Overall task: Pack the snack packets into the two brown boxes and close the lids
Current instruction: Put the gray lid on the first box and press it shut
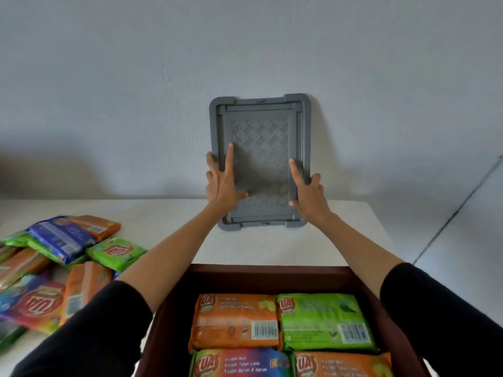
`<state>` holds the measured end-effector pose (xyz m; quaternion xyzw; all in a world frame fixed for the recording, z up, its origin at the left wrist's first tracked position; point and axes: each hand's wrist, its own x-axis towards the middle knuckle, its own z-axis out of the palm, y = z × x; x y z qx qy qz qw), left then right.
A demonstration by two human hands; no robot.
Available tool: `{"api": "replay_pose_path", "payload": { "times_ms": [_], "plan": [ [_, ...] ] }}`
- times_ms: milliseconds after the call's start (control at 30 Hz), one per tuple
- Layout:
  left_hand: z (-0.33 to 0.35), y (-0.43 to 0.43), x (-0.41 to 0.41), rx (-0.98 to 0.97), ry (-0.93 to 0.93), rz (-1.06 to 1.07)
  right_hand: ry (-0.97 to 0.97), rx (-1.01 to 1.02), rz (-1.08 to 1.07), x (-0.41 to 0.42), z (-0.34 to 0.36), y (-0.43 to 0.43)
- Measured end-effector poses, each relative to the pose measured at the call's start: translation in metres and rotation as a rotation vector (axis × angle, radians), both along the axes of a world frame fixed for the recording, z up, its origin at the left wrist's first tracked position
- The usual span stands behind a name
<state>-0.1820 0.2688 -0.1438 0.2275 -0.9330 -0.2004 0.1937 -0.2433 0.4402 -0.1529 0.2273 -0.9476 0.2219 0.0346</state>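
Note:
A grey plastic lid (pixel 260 137) stands upright against the wall at the back of the white table. My left hand (pixel 221 182) grips its left edge and my right hand (pixel 307 190) grips its right edge, fingers spread over the textured face. In front of me a brown box (pixel 266 276) stands open. Inside it lie an orange packet (pixel 235 321), a green packet (pixel 325 321), a multicoloured packet (pixel 239 363) and another orange packet (pixel 343 364), flat and side by side.
A loose heap of snack packets (pixel 62 265) in orange, green, blue and rainbow wrappers lies on the table's left side. The white table (pixel 152 213) ends at the right near the lid, with floor beyond. Only one brown box is in view.

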Motion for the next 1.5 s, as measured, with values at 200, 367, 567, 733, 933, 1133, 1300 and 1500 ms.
{"api": "replay_pose_path", "payload": {
  "times_ms": [200,367,567,733,933,1133,1300,1500],
  "plan": [
    [0.004,-0.001,0.005,0.027,0.044,-0.004,0.061,-0.115,0.015,0.002,0.004,0.005],
    [0.030,0.005,0.021,-0.049,0.115,-0.025,0.066,-0.256,-0.008,0.009,0.019,0.010],
    [0.092,0.013,0.055,-0.186,0.161,-0.057,0.163,-0.366,0.037,0.036,0.051,0.026],
    [0.129,0.033,0.094,-0.231,0.164,-0.066,0.210,-0.316,0.110,0.067,0.093,0.055],
    [0.144,0.052,0.149,-0.170,0.027,-0.067,0.155,-0.158,0.211,0.111,0.124,0.089],
    [0.122,0.063,0.197,-0.025,-0.226,-0.135,-0.022,-0.053,0.258,0.170,0.118,0.123],
    [0.089,0.069,0.234,0.083,-0.355,-0.211,-0.192,0.004,0.251,0.216,0.095,0.147],
    [0.067,0.086,0.285,0.116,-0.405,-0.293,-0.296,0.017,0.182,0.264,0.068,0.165]
  ]
}}
